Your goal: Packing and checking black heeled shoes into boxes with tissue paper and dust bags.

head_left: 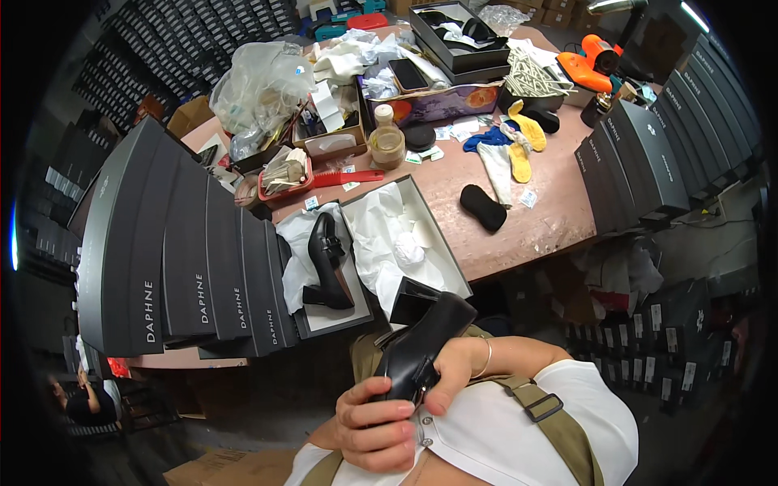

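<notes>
Loafer (pixel 417 348) in shiny black is up in both hands, just off the near edge of the pinkish table (pixel 539 235). Left hand (pixel 377 425) has its fingers bunched close together, curled around the shoe's lower end. Right hand (pixel 458 368) presses its thumb against the side; the other fingers are behind the shoe, so can't tell there. Similar shoe (pixel 326 255) lies in an open shoebox (pixel 336 326) at that same near edge.

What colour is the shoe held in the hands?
Black; the shoe shows best in the head view.
</notes>
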A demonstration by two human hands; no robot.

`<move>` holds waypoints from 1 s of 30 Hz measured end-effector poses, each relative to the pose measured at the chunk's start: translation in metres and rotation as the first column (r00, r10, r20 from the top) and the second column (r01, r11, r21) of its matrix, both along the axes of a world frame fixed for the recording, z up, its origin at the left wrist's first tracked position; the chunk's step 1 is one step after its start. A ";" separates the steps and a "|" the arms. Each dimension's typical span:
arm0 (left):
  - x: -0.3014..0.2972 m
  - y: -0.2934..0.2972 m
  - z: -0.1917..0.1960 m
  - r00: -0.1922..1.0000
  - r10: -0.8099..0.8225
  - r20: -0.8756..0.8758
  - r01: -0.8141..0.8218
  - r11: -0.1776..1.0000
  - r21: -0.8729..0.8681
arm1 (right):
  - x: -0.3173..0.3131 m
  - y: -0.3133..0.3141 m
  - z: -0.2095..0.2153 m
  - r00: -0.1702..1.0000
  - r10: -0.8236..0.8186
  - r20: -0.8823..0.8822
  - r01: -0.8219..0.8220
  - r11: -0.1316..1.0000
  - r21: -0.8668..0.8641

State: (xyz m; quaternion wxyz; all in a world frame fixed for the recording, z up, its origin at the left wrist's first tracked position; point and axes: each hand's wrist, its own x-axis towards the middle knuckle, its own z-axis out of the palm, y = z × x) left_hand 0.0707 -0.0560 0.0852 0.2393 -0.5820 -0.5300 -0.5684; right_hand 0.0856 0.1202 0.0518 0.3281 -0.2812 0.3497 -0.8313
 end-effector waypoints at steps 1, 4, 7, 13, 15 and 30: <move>-0.005 -0.001 -0.002 1.000 0.003 0.001 -0.003 0.999 -0.043 | 0.005 0.002 -0.006 0.994 -0.099 0.044 0.094 0.992 0.090; -0.018 0.009 -0.015 0.917 0.153 0.368 -0.163 0.987 -0.004 | 0.006 -0.016 -0.011 0.787 -0.108 0.607 0.216 0.970 -0.108; -0.028 0.016 -0.020 0.813 0.137 0.566 -0.227 0.970 0.091 | -0.002 -0.018 -0.006 0.783 -0.074 0.617 0.237 0.954 -0.186; -0.097 -0.050 -0.039 0.443 0.053 0.895 -0.281 0.956 0.083 | 0.016 0.045 0.010 0.970 -0.159 -0.182 0.224 0.874 0.431; -0.123 -0.069 -0.058 0.261 0.112 0.959 -0.246 0.968 -0.047 | 0.003 0.068 0.014 0.841 -0.425 -0.335 0.536 0.569 0.624; -0.036 0.027 -0.129 -0.636 -0.438 0.635 -0.062 0.850 0.523 | -0.061 0.107 -0.041 0.332 -0.679 -0.654 0.863 -0.061 0.501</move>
